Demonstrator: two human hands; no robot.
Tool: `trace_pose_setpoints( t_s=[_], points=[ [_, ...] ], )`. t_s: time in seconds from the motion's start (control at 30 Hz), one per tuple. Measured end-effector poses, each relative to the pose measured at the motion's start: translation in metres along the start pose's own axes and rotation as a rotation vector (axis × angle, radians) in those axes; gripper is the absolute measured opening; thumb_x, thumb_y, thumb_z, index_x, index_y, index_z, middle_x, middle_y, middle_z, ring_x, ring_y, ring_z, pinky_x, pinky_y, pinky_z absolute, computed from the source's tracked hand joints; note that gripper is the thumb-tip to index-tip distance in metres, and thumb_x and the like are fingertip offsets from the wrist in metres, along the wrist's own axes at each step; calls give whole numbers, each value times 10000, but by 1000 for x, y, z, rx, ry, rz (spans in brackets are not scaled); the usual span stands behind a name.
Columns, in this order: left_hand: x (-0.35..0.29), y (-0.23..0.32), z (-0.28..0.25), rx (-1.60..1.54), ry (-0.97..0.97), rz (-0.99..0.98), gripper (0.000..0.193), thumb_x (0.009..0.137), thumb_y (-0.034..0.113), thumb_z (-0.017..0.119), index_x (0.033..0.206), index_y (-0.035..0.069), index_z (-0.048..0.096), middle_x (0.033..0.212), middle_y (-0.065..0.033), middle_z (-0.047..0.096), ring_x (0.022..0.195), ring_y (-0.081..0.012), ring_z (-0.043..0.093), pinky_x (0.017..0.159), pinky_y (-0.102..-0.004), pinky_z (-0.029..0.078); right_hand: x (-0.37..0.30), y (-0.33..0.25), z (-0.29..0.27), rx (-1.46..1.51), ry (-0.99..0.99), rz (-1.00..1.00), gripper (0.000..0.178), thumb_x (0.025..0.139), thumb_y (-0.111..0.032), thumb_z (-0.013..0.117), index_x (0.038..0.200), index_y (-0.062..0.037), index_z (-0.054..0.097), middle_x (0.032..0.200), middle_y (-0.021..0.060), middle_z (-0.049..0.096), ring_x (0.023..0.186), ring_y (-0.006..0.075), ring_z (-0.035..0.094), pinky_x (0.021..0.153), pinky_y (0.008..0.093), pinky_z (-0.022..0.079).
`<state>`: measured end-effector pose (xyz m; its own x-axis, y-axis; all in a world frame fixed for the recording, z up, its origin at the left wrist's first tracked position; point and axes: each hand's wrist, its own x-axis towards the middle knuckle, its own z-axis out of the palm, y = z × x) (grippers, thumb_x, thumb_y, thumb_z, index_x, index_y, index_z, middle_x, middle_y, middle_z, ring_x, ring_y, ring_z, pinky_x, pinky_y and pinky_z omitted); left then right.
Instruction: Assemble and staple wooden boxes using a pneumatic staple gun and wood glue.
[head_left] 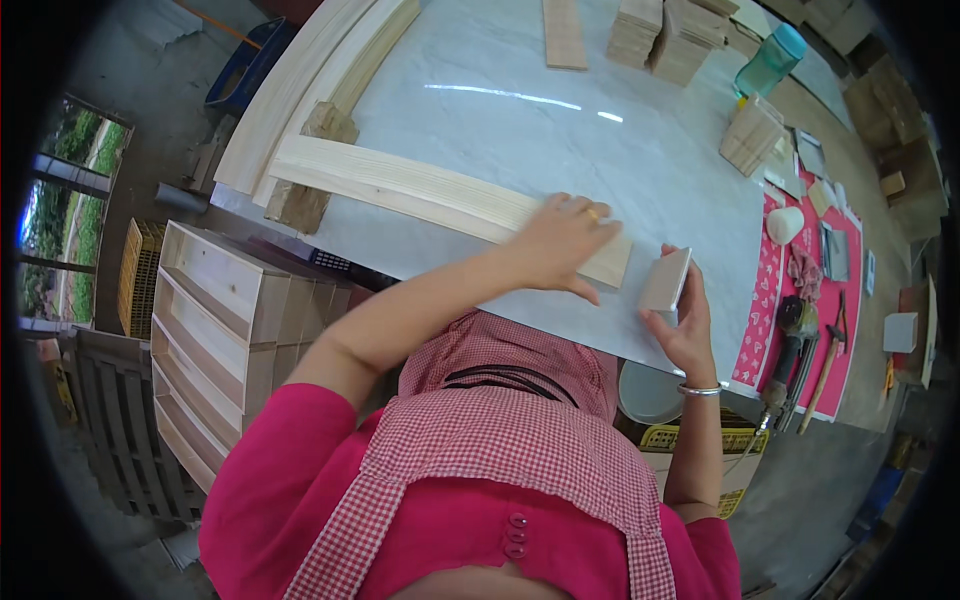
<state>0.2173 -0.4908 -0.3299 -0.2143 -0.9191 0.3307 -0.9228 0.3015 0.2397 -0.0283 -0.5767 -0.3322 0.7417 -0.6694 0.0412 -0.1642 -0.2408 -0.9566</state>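
A long pale wooden board (420, 192) lies across the near part of the table, its left end raised on a rough wood block (300, 205). My left hand (560, 245) rests palm down over the board near its right end, fingers spread and thumb out past the near edge. Just beyond that end, my right hand (694, 325) grips a small pale rectangular block (664, 282) between thumb and fingers, tilted up on edge. The underside of the block is hidden.
More long boards (310, 90) lie at the far left. Stacked wood pieces (690, 45), a teal bottle (772, 60) and a wood bundle (752, 135) stand at the back right. A pink cloth (752, 345) carries a power tool (797, 318) and a hammer (832, 350). Wooden drawers (205, 330) stand left.
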Motion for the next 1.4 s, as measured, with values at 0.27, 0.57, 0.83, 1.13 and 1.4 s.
trace_pose_setpoints(
  t_s=[0.27, 0.57, 0.83, 1.13, 1.4],
  points=[
    [41, 2, -3, -169, -438, -160, 781, 614, 424, 812, 1225, 26, 531, 1201, -163, 529, 1113, -338, 532, 923, -440, 439, 8, 20, 0, 236, 39, -31, 728, 780, 18, 668, 1425, -9, 331, 1413, 141, 449, 1288, 232, 457, 1024, 362, 433],
    [35, 23, -57, -499, -385, -103, 761, 613, 391, 788, 1198, -13, 518, 1194, -193, 544, 1076, -365, 561, 898, -416, 472, 16, 11, 17, 444, 276, 75, 363, 959, -133, 483, 1290, 14, 461, 1071, 35, 560, 927, 117, 507, 789, 264, 434],
    [24, 33, -60, -523, -446, -112, 738, 628, 371, 775, 1205, 3, 499, 1204, -195, 544, 1094, -377, 553, 916, -425, 467, 31, 12, 42, 67, 273, -3, 484, 909, -140, 612, 1330, 18, 435, 1168, 98, 578, 1014, 189, 561, 833, 318, 475],
    [23, 45, -62, -491, -309, -25, 697, 628, 347, 771, 1197, 32, 520, 1180, -173, 565, 1071, -358, 568, 888, -426, 476, 28, -1, 34, 420, 75, -53, 486, 877, -138, 650, 1302, 14, 468, 1137, 102, 568, 1130, 207, 541, 913, 339, 483],
    [30, 37, -83, -357, -173, 10, 745, 601, 347, 820, 1215, 41, 526, 1072, -156, 580, 955, -346, 593, 811, -415, 479, 29, 13, 27, 100, 268, -170, 443, 868, -149, 645, 1242, 24, 484, 1108, 154, 589, 1021, 257, 559, 876, 379, 459]
  ],
)
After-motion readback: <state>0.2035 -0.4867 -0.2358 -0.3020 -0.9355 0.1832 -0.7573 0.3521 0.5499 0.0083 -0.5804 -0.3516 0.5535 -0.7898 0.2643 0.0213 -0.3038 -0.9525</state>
